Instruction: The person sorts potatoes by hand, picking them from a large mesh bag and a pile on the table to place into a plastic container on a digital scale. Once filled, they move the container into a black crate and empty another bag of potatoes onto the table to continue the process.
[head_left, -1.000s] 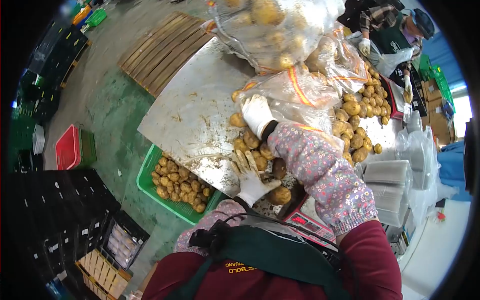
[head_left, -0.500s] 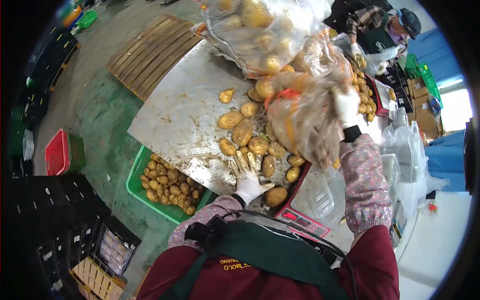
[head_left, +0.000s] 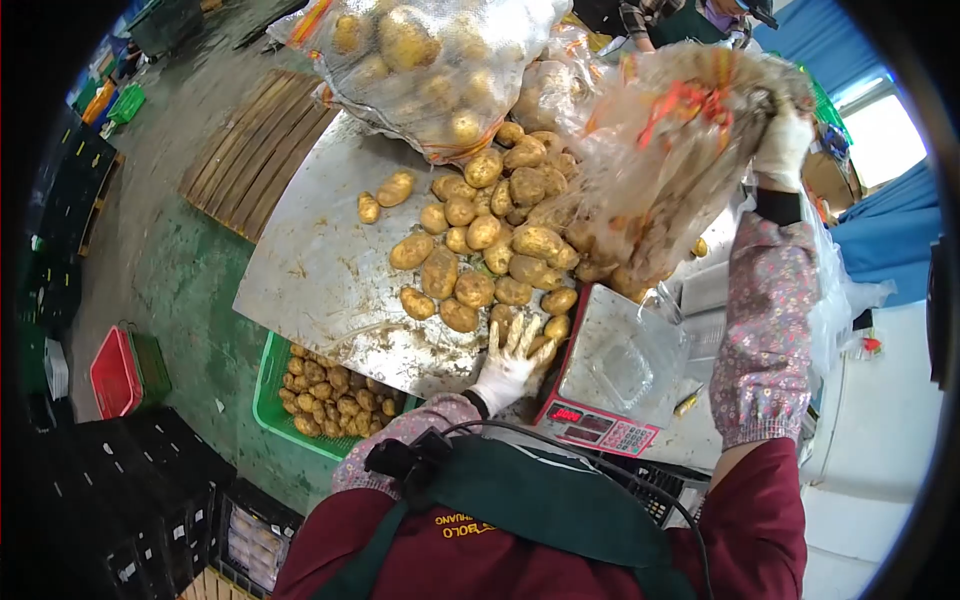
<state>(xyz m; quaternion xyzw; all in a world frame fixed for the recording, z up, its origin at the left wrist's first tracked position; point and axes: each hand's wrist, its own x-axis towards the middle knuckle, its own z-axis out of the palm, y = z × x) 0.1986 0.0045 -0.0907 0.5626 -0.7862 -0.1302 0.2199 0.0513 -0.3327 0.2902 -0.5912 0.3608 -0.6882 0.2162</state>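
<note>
My right hand (head_left: 783,145), in a white glove, grips the bottom end of a clear, dirty plastic bag (head_left: 660,160) and holds it raised over the right part of the metal table (head_left: 310,260). Many potatoes (head_left: 483,232) lie in a loose pile left of the bag and against its lower edge. My left hand (head_left: 508,368), in a soiled white glove, rests at the near edge of the pile with its fingers spread, touching potatoes. Close to its right stands a red scale (head_left: 610,370) with a clear plastic tray on top.
A full net sack of potatoes (head_left: 430,70) stands at the table's far side. Below the left edge is a green crate (head_left: 270,390) of potatoes. A wooden pallet (head_left: 255,150), a red basket (head_left: 115,375) and black crates (head_left: 120,480) are leftward. Another person (head_left: 690,22) works beyond.
My right hand has lifted the bag up and to the right. More potatoes now lie spread on the table. My left hand stays at the pile's near edge, and the view has shifted.
</note>
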